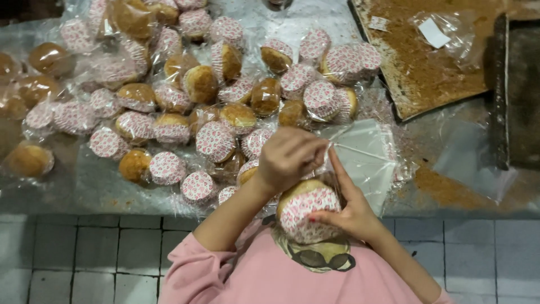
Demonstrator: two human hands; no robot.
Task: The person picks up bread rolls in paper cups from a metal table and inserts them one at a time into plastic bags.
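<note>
My right hand (pixel 350 209) cups a muffin (pixel 308 209) in a white paper cup with red dots, wrapped in a clear plastic bag. My left hand (pixel 288 156) sits just above it, fingers pinched on the top of that bag (pixel 322 169). Both hands are near the front edge of the counter, over my pink sleeves. Beside my right hand lies a stack of flat clear bags (pixel 365 155).
Several bagged muffins in dotted cups (pixel 216 141) lie heaped across the plastic-covered counter (pixel 95 186). A crumb-covered baking tray (pixel 427 62) sits at the back right with a dark tray (pixel 520 90) beside it. White floor tiles (pixel 73 253) show below.
</note>
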